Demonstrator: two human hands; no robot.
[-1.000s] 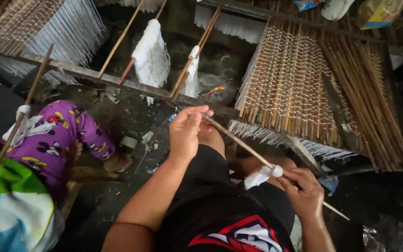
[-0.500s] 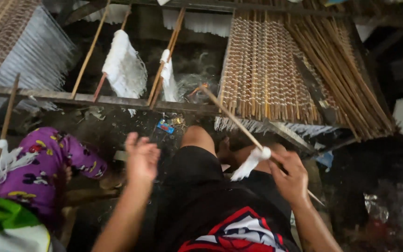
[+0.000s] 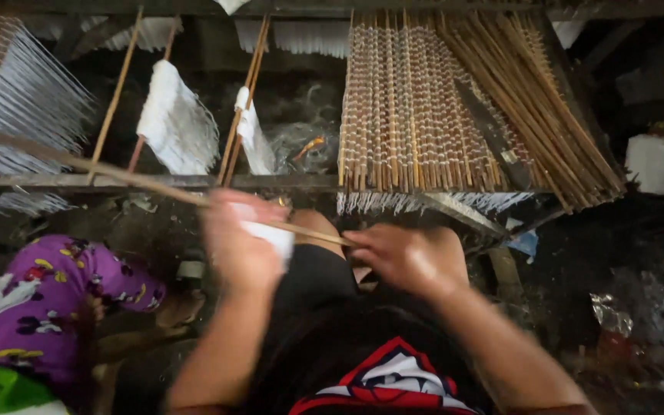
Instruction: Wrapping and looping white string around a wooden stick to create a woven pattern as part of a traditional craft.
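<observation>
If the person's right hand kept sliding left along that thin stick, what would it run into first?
Most likely the white tuft wound on the stick, which sits right by the left hand. The right hand pinches the stick's near end and points left along it. The picture is blurred, so the gap between them is unclear.

Two bare hands – left hand (image 3: 234,246), right hand (image 3: 407,257) – share one thin bamboo stick (image 3: 117,175) carrying one white fibre wad (image 3: 270,234). Two white fibre bundles (image 3: 177,127) hang on rack sticks – one large stacked bed of bamboo sticks (image 3: 424,107).

small blue wrapper (image 3: 526,243) on floor under right rack, crumpled clear plastic (image 3: 610,309) nearby
</observation>
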